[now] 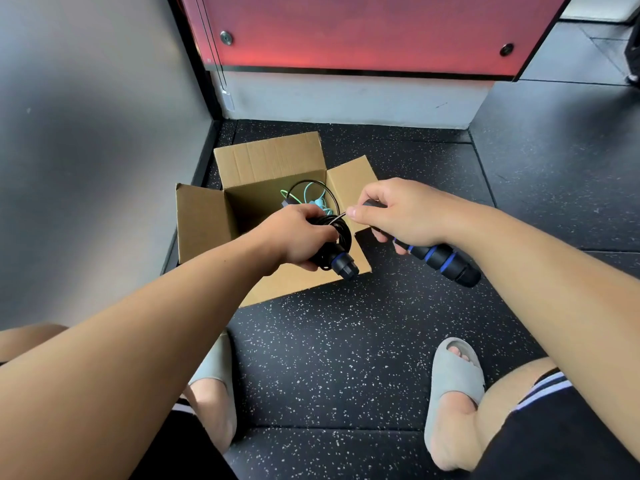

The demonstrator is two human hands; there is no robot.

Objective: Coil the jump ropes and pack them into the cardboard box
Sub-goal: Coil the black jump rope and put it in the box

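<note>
Nearest you, your grey slippers (pixel 453 372) are planted on the speckled floor (pixel 346 341), so you crouch over the work. Just ahead, the fingers (pixel 322 232) of your left hand (pixel 299 237) are clenched round the coiled black jump rope (pixel 345 237) and its first handle (pixel 342 264) together, which keeps the loops from springing open. That handle's long axis runs out from under those fingers toward you and rightward, cap end free. Your right hand (pixel 405 216) grasps the second handle (pixel 441 259), thumb and forefinger pinching the cord where it leaves the grip, seemingly to feed the last short stretch onto the loops. This handle lies slantwise, its butt pointing right and toward you, its cord end toward the left fingers. The whole rope is thus in your hands, above the near flap of the cardboard box (pixel 266 161). Beyond your fingers, inside the box, a mint-green rope (pixel 308 199) already lies. Farther off stands a red panel (pixel 363 29).
</note>
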